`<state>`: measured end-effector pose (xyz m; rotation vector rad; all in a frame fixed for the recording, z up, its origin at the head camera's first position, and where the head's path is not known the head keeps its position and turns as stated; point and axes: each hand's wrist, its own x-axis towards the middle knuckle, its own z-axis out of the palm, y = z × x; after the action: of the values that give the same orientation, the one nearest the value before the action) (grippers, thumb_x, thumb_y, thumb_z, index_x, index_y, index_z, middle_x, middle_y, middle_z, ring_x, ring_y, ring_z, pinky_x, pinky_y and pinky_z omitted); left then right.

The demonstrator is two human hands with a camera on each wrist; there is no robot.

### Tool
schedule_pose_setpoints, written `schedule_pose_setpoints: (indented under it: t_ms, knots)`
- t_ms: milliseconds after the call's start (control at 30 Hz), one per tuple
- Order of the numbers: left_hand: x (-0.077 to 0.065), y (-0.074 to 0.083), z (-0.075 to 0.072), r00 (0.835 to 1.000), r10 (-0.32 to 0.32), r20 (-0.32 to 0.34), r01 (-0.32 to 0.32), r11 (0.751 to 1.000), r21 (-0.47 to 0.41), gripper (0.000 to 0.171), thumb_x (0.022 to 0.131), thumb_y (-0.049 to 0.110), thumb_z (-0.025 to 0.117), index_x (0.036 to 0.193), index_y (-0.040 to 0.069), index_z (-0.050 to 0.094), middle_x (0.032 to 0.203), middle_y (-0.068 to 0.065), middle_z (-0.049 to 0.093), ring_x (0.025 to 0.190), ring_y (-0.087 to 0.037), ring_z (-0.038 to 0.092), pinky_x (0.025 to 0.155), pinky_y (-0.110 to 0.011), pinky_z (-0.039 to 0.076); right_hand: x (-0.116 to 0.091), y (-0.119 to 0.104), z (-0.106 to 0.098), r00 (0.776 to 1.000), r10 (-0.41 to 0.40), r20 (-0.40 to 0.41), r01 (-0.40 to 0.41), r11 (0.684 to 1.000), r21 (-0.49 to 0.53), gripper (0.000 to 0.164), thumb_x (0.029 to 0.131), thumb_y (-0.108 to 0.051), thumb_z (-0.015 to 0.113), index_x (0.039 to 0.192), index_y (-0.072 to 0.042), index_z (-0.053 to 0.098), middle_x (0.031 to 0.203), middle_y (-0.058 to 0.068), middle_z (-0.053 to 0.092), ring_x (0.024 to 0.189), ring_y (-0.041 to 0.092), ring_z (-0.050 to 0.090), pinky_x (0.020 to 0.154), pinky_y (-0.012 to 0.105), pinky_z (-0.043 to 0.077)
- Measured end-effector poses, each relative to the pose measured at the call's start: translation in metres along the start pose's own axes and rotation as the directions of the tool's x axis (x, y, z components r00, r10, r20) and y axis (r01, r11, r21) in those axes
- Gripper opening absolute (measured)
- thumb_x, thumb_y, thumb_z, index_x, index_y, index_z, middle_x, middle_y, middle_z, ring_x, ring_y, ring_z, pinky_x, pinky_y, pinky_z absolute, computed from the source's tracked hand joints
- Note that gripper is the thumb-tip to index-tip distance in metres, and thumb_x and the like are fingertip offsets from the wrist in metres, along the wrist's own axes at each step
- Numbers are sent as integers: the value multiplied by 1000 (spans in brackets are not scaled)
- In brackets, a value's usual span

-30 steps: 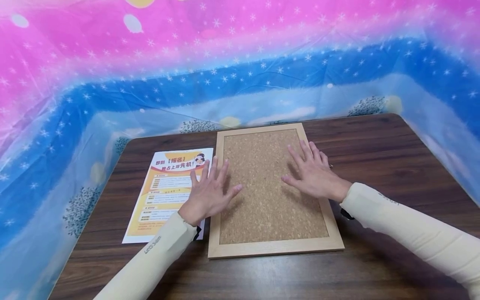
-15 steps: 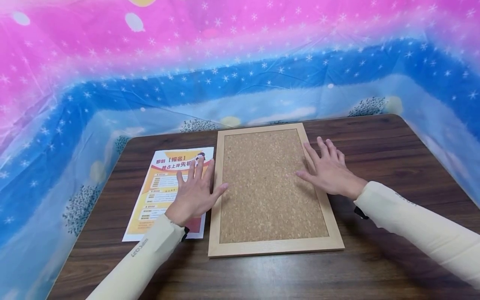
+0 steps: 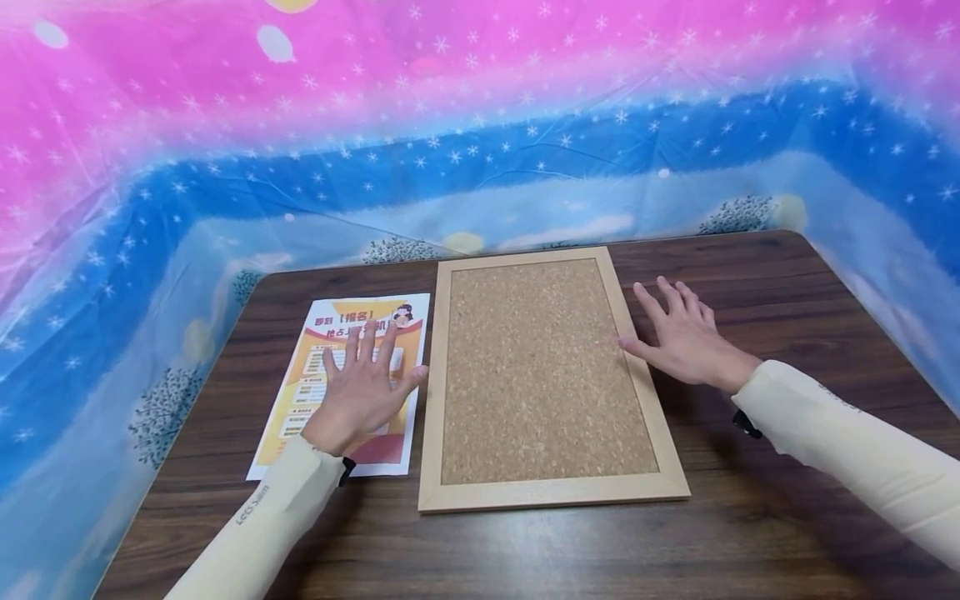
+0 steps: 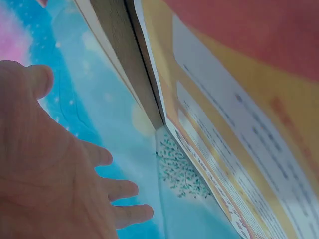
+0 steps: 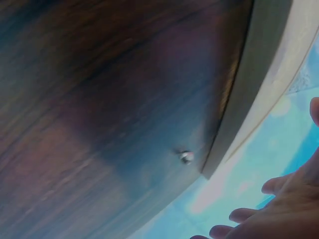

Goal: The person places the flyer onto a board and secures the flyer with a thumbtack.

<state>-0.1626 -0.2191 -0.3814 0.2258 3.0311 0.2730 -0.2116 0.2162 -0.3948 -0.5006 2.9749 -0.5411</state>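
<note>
A corkboard (image 3: pixel 551 375) in a pale wooden frame lies flat on the dark wood table. Left of it is a printed poster (image 3: pixel 382 452) in yellow, red and white. My left hand (image 3: pixel 358 396) is spread over the poster, holding nothing; in the left wrist view its palm (image 4: pixel 55 169) faces the camera with a gap to the paper. My right hand (image 3: pixel 686 343), also spread, is at the board's right edge, the thumb overlapping the frame. In the right wrist view a small shiny thing (image 5: pixel 186 157) sits on the table beside the frame, hidden by the hand from the head camera.
The brown wood-grain table (image 3: pixel 540 550) reaches back to a hanging cloth (image 3: pixel 480 158) printed in pink and blue with snowflakes. Table surface lies to the right of the board and in front of it.
Both hands have drawn apart from over the corkboard: the left has moved left over the poster, the right to the right past the frame's edge. Board and poster stay in place.
</note>
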Motion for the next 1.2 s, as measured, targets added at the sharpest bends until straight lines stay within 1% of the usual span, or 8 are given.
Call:
schedule_pose_setpoints:
  t_ms: [233,333,500,600,733,967,1100,1200]
  knots:
    - [-4,-20,-4,997,-78,4,78,996,45,84,94,60,36,151,4,10,152,-27,6,136,-49,-2,97,-70,-6,2,10,0,1000,16,3,-16,1000,23,89,89,-62,49,152,-9,13,152,27,5,134,50,1,97,68,6]
    - [-6,-29,-5,993,-120,-16,121,991,48,83,93,52,47,149,0,16,147,-31,17,133,-52,7,95,-72,-1,3,13,1,1000,-1,-14,2,999,38,85,90,-55,53,151,-6,18,150,28,8,133,51,6,96,68,9]
    - [-13,-45,-13,981,-191,-25,192,979,64,78,89,43,58,139,-9,28,132,-36,30,117,-53,25,89,-71,12,7,22,3,994,-69,-87,76,995,71,60,94,-28,59,142,-1,36,140,29,23,125,47,24,94,63,24]
    - [-16,-58,-20,975,-224,-1,224,973,60,74,90,39,58,133,-14,31,124,-38,33,112,-53,27,87,-70,14,9,27,4,989,-89,-120,98,993,70,44,93,-13,60,132,2,47,125,26,37,112,41,37,85,57,35]
    - [-21,-74,-28,963,-268,32,266,963,43,67,92,35,56,129,-16,32,119,-39,34,109,-55,27,87,-71,13,12,30,4,988,-87,-127,95,994,56,30,91,-4,60,120,4,56,107,20,49,96,34,49,77,50,41]
    - [-29,-97,-32,925,-353,141,350,935,52,79,88,39,62,126,-21,28,113,-45,34,107,-60,27,85,-70,15,16,39,4,995,-52,-88,56,997,50,19,90,1,60,108,4,62,97,17,53,86,30,55,73,48,45]
    - [-31,-105,-32,895,-391,215,385,920,71,86,86,43,64,126,-23,26,112,-45,38,108,-62,29,88,-71,15,18,44,5,998,-35,-57,37,998,47,14,90,1,60,103,3,64,95,17,56,87,31,55,75,49,44]
    - [-30,-108,-32,881,-398,255,396,916,63,88,86,43,64,128,-24,23,107,-42,45,108,-61,32,90,-72,13,20,45,6,998,-31,-45,33,998,48,12,90,1,59,101,2,65,94,16,58,88,31,56,75,49,44]
